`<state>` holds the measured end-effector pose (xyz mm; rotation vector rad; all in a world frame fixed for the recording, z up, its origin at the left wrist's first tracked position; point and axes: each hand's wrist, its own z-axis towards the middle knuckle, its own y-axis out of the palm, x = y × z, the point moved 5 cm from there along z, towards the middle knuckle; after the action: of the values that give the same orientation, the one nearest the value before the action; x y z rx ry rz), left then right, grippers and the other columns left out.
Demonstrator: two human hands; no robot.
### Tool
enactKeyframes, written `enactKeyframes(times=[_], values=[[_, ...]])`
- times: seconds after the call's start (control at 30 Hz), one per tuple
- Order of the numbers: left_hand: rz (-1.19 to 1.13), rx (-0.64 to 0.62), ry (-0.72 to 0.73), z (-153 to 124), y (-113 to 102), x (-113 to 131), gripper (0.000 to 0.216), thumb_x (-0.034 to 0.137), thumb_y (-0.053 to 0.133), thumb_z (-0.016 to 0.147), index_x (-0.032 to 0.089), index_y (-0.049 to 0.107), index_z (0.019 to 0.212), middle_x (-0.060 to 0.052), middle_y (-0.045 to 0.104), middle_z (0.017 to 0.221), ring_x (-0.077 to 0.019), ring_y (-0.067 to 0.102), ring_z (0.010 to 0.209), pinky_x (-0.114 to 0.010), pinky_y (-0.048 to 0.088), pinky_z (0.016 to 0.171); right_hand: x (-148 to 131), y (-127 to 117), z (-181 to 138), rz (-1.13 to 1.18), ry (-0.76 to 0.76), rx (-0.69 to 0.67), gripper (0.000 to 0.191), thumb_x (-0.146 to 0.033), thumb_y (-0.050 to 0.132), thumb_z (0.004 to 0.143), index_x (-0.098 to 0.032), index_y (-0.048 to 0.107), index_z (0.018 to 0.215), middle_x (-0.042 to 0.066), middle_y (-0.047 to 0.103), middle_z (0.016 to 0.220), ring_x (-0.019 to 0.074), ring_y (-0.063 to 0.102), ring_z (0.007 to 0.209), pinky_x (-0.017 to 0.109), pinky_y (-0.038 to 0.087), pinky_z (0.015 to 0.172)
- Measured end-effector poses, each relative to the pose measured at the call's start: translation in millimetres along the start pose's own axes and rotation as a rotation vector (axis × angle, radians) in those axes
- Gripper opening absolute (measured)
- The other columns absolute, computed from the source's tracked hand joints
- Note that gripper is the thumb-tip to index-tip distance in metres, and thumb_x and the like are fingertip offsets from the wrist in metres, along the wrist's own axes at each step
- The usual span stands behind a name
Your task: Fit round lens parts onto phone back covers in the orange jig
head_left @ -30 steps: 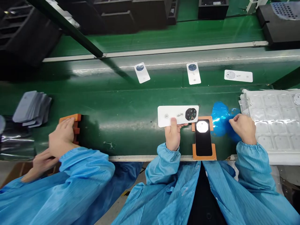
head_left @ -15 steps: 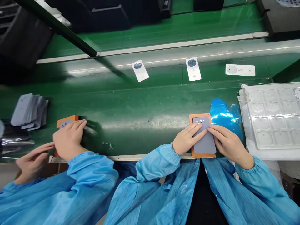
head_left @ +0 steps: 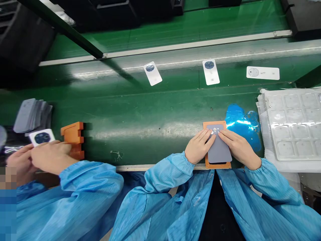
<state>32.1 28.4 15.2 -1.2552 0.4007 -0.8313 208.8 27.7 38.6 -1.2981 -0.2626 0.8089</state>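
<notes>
Green conveyor belt (head_left: 150, 110) across the whole view, glossy, rubbed pale toward the near rail. Stack of clear blister trays (head_left: 291, 127) at the right edge, pockets up. Crumpled blue film (head_left: 240, 120) on the belt just beside the trays.

Far left: fanned pile of spare grey panels (head_left: 32, 113), a second orange jig (head_left: 73, 135), and a co-worker's hands (head_left: 50, 155) closed round a white card with dark round window (head_left: 41, 137). Well apart from the wearer's own hands.

Orange jig (head_left: 217, 165) at the near rail, between the two blue sleeves, blue film just behind its far right corner. Grey panel (head_left: 220, 150) lying inside the jig's frame, seemingly a touch skewed against the orange rim. Cannot tell whether fully seated.

Left hand (head_left: 199, 147) flat, fingers straight and side by side, tips resting on the panel's left far edge. Right hand (head_left: 238, 147) likewise flat, fingers laid across the right far edge. No pinch on either side, only palm-down pressing contact.

Judgement on doing this well:
- square the panel's long edges to the rim before bearing down
- press evenly from both sides, far corners first, then along the lengths
- keep pads clear of the small holes (head_left: 215, 129) at the far end
- hold the jig from creeping toward the rail

Three white cards (head_left: 211, 71) far up the belt, well apart from one another.
</notes>
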Motion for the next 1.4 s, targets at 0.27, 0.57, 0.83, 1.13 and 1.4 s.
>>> enactKeyframes(times=[0.27, 0.57, 0.83, 1.13, 1.4], values=[[0.065, -0.043, -0.001, 7, 2, -3, 0.033, 0.016, 0.044, 0.103, 0.012, 0.062, 0.131, -0.02, 0.062, 0.144, -0.0301, 0.058, 0.138, -0.047, 0.051, 0.114, 1, 12, -1, -0.062, 0.041, -0.099, 0.043, -0.007, 0.043, 0.1, -0.01, 0.059, 0.14, 0.016, 0.061, 0.145, 0.0308, 0.055, 0.138, 0.05, 0.05, 0.115], [0.05, -0.096, -0.048, -1, -2, 12, 0.04, 0.014, 0.047, 0.096, 0.006, 0.057, 0.135, -0.025, 0.057, 0.147, -0.0357, 0.052, 0.142, -0.049, 0.05, 0.114, -17, 10, -2, -0.143, 0.065, -0.17, 0.047, -0.009, 0.04, 0.101, -0.002, 0.052, 0.146, 0.022, 0.057, 0.147, 0.033, 0.053, 0.139, 0.05, 0.046, 0.117], [-0.028, -0.109, -0.1, -12, -3, 22, 0.044, 0.014, 0.047, 0.092, 0.007, 0.057, 0.135, -0.026, 0.056, 0.148, -0.0364, 0.057, 0.13, -0.055, 0.052, 0.109, -26, 5, -14, -0.018, 0.097, -0.166, 0.068, -0.008, 0.042, 0.097, -0.01, 0.027, 0.163, 0.021, 0.053, 0.152, 0.0347, 0.051, 0.142, 0.054, 0.048, 0.115], [-0.369, -0.104, -0.148, -12, -18, -5, 0.055, 0.021, 0.062, 0.091, 0.02, 0.05, 0.145, -0.013, 0.058, 0.15, -0.0375, 0.04, 0.148, -0.066, 0.039, 0.119, -20, -7, -26, 0.304, 0.025, 0.069, 0.05, -0.01, 0.047, 0.1, -0.025, 0.058, 0.146, 0.009, 0.067, 0.139, 0.0292, 0.06, 0.134, 0.052, 0.055, 0.11], [-1.047, 0.43, -0.46, 31, -45, 16, 0.018, 0.035, 0.069, 0.095, 0.018, 0.07, 0.099, -0.008, 0.078, 0.099, -0.0181, 0.076, 0.094, -0.033, 0.063, 0.088, 30, -18, -31, 1.07, 0.529, 0.395, 0.044, -0.03, 0.029, 0.105, -0.035, 0.055, 0.14, 0.01, 0.073, 0.106, 0.0297, 0.073, 0.099, 0.053, 0.062, 0.078]])
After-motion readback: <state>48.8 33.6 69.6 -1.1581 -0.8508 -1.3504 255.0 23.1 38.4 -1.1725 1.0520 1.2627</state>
